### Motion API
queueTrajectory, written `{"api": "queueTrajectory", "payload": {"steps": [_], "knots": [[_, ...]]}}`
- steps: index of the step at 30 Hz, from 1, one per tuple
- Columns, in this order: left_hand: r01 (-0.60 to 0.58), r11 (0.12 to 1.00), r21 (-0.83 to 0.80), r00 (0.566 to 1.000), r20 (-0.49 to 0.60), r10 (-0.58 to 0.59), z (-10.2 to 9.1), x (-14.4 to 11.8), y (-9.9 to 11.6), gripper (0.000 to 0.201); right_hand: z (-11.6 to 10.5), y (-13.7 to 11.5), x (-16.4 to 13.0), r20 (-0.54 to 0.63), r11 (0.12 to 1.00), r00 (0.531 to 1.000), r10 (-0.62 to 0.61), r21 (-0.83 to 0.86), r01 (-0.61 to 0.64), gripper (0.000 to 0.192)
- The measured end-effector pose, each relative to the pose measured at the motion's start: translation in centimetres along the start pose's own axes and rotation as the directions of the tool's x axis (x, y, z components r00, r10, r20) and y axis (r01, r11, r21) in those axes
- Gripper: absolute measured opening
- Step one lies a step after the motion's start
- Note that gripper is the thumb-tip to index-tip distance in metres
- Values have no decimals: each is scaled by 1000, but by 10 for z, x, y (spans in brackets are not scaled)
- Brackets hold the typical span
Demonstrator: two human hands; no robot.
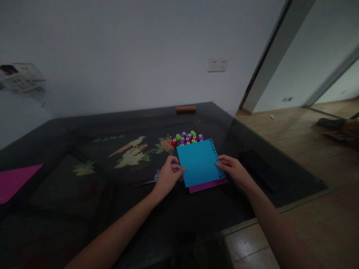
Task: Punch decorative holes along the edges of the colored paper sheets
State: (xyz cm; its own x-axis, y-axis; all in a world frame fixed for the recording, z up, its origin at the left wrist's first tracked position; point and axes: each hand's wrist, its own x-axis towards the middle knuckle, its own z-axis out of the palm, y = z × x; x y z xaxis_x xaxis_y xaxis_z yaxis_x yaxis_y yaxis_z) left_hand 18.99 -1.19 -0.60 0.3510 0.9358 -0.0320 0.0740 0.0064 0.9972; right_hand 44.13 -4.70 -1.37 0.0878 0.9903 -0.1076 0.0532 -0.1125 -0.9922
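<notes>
A square sheet of blue paper (198, 162) is held up between my two hands, tilted slightly. Small shapes are punched along its right edge. My left hand (169, 173) pinches its left edge, thumb on the front. On the opposite side, my right hand (233, 169) grips the punched edge between thumb and fingers. Under the blue sheet a strip of magenta paper (206, 185) shows at the bottom; whether it is also held I cannot tell. Just behind the sheet stand several small craft punches (187, 138) in red, green and purple, partly covered by it.
The dark glossy table (157, 216) has a painted bird and flowers. A pink sheet (17, 181) lies at the far left, small coloured bits (157, 175) by my left wrist. A brown cylinder (186, 109) lies at the back, a dark flat object (262, 170) at right.
</notes>
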Motion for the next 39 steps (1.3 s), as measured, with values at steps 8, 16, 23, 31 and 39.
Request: {"api": "queueTrajectory", "payload": {"steps": [8,16,23,31,39], "knots": [[-233,843,485,959,-31,283,-1,-22,0,5,-13,11,3,-83,1000,996,18,9,-17,45],[-461,594,660,875,226,428,5,-36,-19,30,-21,10,-2,-109,991,987,122,-38,-126,47],[-441,534,721,887,258,384,7,-34,-28,39,-17,9,-1,-117,982,983,141,-111,-154,47],[-440,500,746,892,298,340,7,-32,-32,43,-15,10,0,-82,981,986,147,-115,-156,47],[-438,486,756,895,316,316,7,-32,-32,38,-13,7,-1,-66,976,986,152,-146,-160,48]]}}
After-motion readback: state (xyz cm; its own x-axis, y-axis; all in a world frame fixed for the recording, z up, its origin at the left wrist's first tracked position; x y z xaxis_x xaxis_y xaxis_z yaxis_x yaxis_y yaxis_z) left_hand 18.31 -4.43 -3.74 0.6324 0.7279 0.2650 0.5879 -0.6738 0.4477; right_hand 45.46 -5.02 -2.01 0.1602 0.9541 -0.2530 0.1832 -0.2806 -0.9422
